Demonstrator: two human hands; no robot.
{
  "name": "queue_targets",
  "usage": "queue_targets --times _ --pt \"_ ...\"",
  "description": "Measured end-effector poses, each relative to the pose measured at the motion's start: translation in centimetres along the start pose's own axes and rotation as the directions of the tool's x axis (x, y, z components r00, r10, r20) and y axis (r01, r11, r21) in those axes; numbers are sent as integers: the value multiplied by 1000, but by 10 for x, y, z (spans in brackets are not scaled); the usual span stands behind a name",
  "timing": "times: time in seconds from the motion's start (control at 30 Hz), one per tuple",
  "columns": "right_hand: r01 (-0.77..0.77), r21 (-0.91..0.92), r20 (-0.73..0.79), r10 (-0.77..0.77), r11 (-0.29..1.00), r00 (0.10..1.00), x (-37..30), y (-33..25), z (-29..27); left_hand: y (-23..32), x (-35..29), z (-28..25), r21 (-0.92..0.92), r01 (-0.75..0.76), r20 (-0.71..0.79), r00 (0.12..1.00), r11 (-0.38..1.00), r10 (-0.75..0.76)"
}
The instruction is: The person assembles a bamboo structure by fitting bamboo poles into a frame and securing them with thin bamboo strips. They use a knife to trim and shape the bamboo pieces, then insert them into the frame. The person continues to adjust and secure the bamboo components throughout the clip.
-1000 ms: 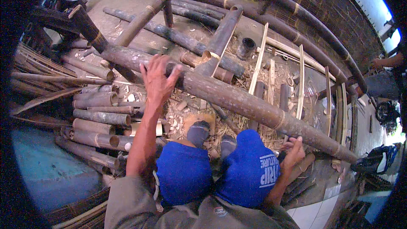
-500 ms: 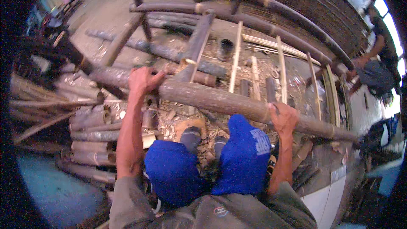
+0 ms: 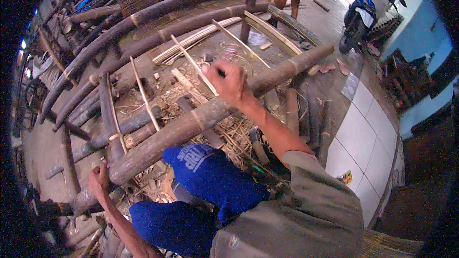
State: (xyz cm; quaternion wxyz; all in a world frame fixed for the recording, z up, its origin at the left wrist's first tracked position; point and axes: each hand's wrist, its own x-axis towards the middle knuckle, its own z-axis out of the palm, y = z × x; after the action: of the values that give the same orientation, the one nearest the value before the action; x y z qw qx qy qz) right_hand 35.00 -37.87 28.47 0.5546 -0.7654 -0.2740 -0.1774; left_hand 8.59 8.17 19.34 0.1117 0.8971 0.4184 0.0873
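The right hand [image 3: 228, 83], curled, has moved across the bamboo pole [image 3: 167, 142].

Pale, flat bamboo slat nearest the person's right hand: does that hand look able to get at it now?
Probably yes: the right hand extends past the thick brown bamboo pole, close beside the slat, with nothing visible between.

The left hand [image 3: 99, 179] is bending its fingers beside the left part of a thick bamboo pole [image 3: 167, 143]. The right hand [image 3: 228, 83] is curling above the pole, its contents hidden. Pale slats [image 3: 145, 94] are spanning the frame beyond, shavings [image 3: 234, 138] are littering the ground, and a motorcycle [image 3: 359, 16] is standing at upper right.
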Motion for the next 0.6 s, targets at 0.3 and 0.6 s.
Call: queue_targets --times 0.3,0.6 --pt "-100 5 -46 100 995 994 -16 105 33 -24 16 30 -74 -38 -139 990 997 28" --pt "83 -127 -159 -103 988 982 -33 109 45 9 -14 25 29 -9 -201 979 1000 15"
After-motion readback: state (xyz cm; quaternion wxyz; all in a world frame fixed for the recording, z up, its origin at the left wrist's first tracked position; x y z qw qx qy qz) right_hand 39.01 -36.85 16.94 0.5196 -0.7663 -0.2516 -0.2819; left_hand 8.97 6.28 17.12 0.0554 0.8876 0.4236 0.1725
